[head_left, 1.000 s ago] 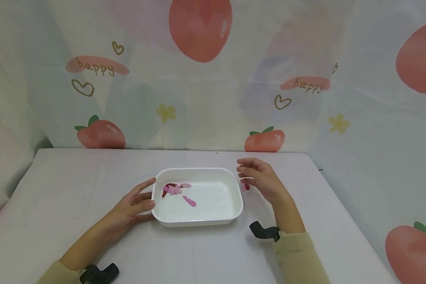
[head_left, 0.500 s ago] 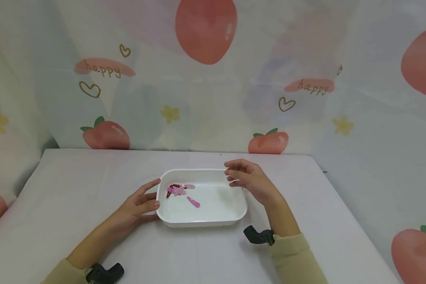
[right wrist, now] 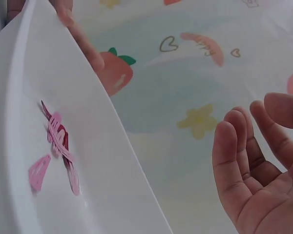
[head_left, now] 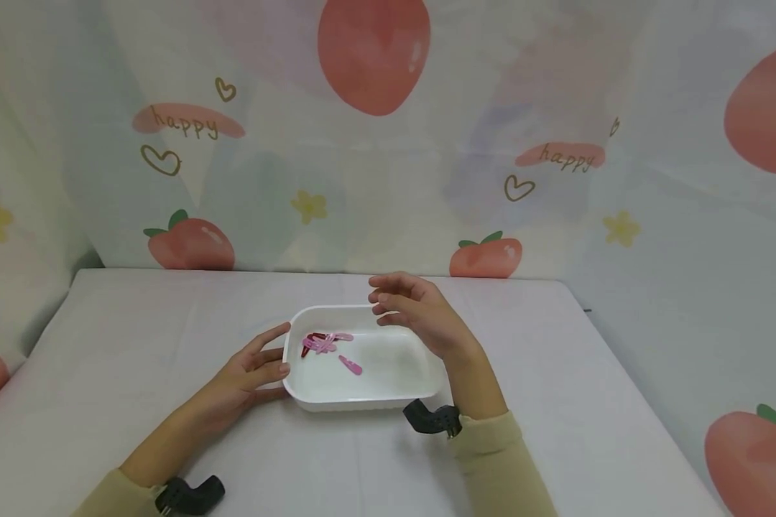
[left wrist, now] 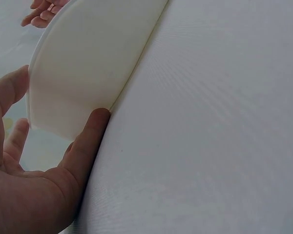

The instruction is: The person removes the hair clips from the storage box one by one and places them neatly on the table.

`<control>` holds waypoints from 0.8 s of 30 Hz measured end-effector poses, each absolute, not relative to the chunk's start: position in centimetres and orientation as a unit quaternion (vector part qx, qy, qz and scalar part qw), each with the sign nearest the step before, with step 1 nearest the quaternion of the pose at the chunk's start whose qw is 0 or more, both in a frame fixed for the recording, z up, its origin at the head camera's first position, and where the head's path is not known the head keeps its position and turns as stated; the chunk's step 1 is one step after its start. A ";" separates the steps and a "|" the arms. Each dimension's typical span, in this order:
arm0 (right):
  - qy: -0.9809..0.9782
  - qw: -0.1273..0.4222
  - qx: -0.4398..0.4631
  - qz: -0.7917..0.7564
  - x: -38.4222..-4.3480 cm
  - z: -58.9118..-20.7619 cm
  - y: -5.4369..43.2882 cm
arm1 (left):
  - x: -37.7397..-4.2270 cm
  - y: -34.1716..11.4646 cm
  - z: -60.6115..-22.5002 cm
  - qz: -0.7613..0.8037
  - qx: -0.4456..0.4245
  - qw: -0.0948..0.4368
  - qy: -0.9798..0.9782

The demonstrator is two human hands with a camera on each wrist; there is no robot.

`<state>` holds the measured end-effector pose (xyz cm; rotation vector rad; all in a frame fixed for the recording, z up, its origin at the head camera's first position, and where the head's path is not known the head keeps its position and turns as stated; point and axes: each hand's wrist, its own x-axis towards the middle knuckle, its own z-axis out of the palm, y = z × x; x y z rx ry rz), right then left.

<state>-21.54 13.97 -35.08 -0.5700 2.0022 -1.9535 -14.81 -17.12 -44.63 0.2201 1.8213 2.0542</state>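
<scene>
A white rectangular tray [head_left: 362, 402] holds a small heap of pink and dark red hair clips [head_left: 321, 345] towards its left end. Apart from the heap, one pink hair clip [head_left: 350, 365] lies on the tray floor. My left hand [head_left: 248, 373] steadies the tray's left end, its extended fingers and thumb touching the outer wall [left wrist: 88, 63]. Above the tray's far right part hovers my right hand [head_left: 420, 309], fingers loosely bent. The right wrist view shows nothing between its fingers [right wrist: 226, 156].
A white cloth covers the table [head_left: 187, 316] around the tray. Behind it hangs a printed backdrop [head_left: 375, 194] with fruit and hearts. Each wrist wears a black camera [head_left: 430, 418].
My right hand has moved left from beside the tray to over it. Red and pink clips seen earlier right of the tray are hidden behind my right arm. My left hand stays at the tray.
</scene>
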 end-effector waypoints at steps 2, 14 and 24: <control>0.690 0.148 -0.196 -0.681 -21.3 -35.1 13.5 | -14.9 -17.1 -44.7 0.732 0.078 0.193 0.649; 0.703 0.180 -0.173 -0.666 -21.0 -37.1 12.4 | -14.7 -16.8 -44.7 0.729 0.068 0.194 0.652; 0.717 0.195 -0.168 -0.648 -21.5 -38.3 11.7 | -14.9 -17.0 -44.7 0.724 0.063 0.190 0.660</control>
